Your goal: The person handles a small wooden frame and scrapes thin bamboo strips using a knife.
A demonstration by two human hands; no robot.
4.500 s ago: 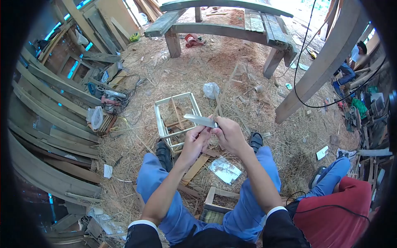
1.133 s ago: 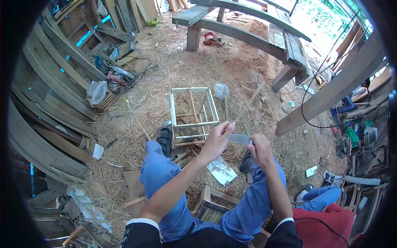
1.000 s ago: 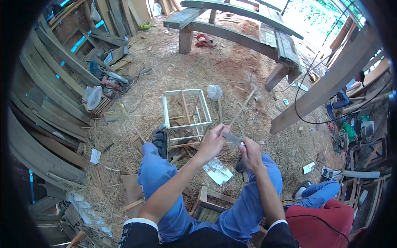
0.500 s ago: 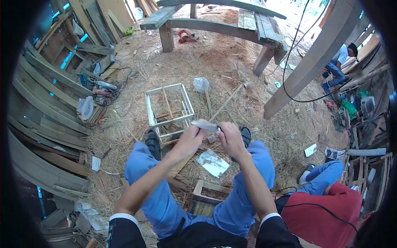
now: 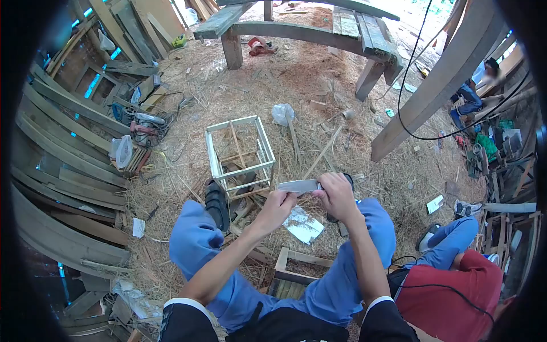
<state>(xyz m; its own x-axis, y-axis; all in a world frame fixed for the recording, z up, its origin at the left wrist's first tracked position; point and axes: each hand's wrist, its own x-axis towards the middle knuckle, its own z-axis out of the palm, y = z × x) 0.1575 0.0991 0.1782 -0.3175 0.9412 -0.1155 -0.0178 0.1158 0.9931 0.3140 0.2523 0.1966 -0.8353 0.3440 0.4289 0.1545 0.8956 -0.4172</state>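
Observation:
A wide, pale metal blade (image 5: 299, 186) lies crosswise between my two hands, above the littered floor. My right hand (image 5: 336, 195) is closed round its right end, with the thumb pressed in at the base. My left hand (image 5: 277, 208) is closed just under the blade's left end; whatever its fingers pinch is too small to make out. A pale wooden frame (image 5: 239, 166) stands on the floor beyond my left hand. Below the hands lies a white, dirt-specked sheet (image 5: 303, 225).
A small wooden box frame (image 5: 281, 259) sits between my knees. A co-worker in a red top (image 5: 450, 296) sits at the right. A slanted post (image 5: 421, 97) and a bench (image 5: 302, 35) stand ahead. Power tools (image 5: 143, 128) lie at left; another person (image 5: 468, 97) is far right.
Compared with half a second ago, the view has shifted slightly, and the hands and blade sit lower and further right. The blade lies more level. Both hands remain closed.

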